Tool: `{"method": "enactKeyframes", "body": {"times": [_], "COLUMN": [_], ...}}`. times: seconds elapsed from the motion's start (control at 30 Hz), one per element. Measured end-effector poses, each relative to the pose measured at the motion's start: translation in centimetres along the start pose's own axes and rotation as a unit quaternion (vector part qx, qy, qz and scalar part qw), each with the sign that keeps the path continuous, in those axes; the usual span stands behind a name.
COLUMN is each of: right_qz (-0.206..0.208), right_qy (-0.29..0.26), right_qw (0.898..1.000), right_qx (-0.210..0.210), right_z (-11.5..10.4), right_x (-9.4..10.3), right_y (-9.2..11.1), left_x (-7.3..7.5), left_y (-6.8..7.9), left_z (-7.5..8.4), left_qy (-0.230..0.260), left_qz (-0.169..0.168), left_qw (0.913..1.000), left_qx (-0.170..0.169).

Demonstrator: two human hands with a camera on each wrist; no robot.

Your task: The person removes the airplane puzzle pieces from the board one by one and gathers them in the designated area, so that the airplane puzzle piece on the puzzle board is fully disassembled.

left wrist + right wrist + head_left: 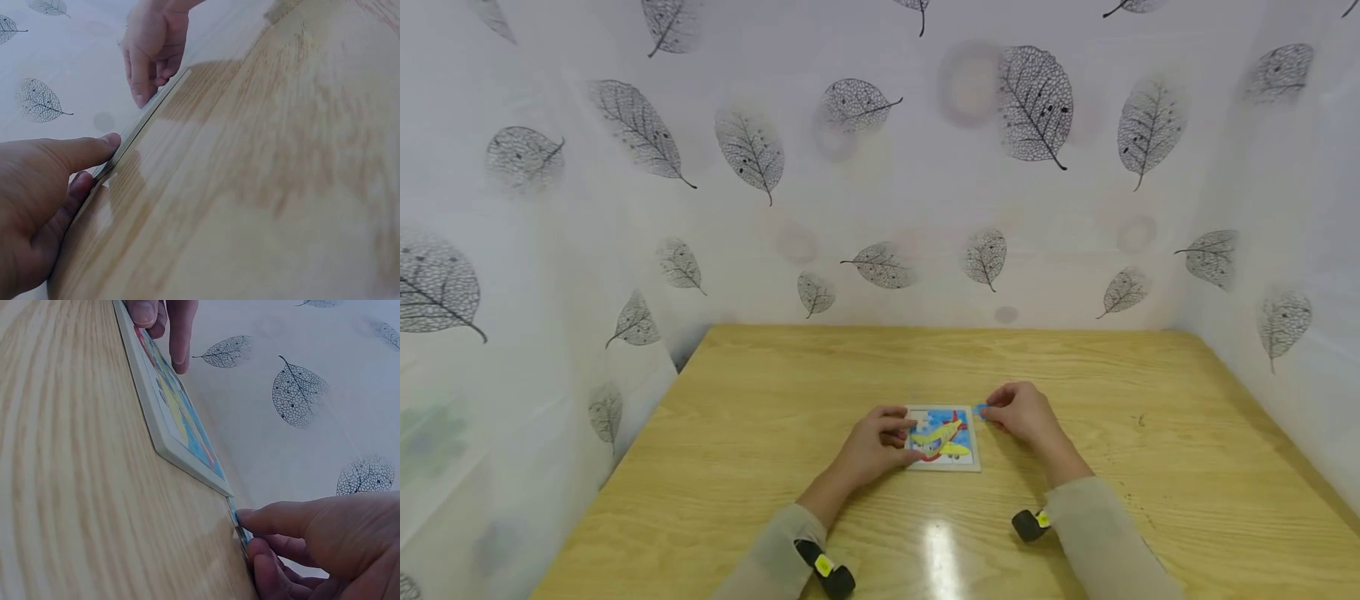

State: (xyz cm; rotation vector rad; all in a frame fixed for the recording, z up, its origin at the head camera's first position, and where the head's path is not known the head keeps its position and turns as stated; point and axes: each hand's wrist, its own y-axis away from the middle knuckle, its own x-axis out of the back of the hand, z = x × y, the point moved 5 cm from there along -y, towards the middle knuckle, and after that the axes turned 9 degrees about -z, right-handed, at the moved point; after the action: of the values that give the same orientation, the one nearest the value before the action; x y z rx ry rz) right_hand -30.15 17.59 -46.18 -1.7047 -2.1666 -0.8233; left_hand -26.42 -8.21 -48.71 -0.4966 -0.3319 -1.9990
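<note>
A small square jigsaw puzzle (pixel 946 435) with a pale frame lies flat on the table. Its picture is a yellow and red aeroplane on a blue sky, with a pale patch at the upper left. My left hand (pixel 874 442) holds the puzzle by its left side, the thumb near the lower corner and the fingers higher up. Just off the upper right corner, my right hand (pixel 1021 412) pinches a small blue puzzle piece (pixel 981 410) between thumb and fingers. In the right wrist view this piece (pixel 234 514) is low over the tabletop, close to the frame's corner.
The wooden table (pixel 760 383) has a light, shiny grain. Behind it and at both sides hangs a white curtain (pixel 910 183) printed with dark leaves. Each sleeve bears a black wrist device, one on the left (pixel 835 581) and one on the right (pixel 1028 527).
</note>
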Motion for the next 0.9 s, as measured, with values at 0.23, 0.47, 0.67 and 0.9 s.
{"method": "enactKeyframes", "body": {"times": [0.23, 0.47, 0.67, 0.9], "right_qz": [-0.002, 0.012, -0.010, -0.081], "right_qy": [-0.011, -0.008, -0.016, -0.041], "right_qw": [1.000, 1.000, 0.999, 0.994], "right_qx": [-0.013, 0.012, 0.030, 0.054], "right_z": [0.1, -1.0, -2.0, -3.7], "right_x": [0.0, 0.2, -1.2, -4.2], "right_y": [0.2, -0.6, -0.8, -1.1], "left_x": [-0.1, 0.1, 0.0, 0.2], "left_y": [0.3, -0.2, -0.5, 0.2], "left_z": [-0.1, 0.3, 0.3, 0.2], "left_qy": [0.013, -0.017, -0.024, -0.034], "left_qz": [-0.004, -0.007, -0.012, -0.005], "left_qw": [0.9998, 0.9998, 0.9995, 0.9993], "left_qx": [-0.015, -0.008, -0.013, -0.015]}}
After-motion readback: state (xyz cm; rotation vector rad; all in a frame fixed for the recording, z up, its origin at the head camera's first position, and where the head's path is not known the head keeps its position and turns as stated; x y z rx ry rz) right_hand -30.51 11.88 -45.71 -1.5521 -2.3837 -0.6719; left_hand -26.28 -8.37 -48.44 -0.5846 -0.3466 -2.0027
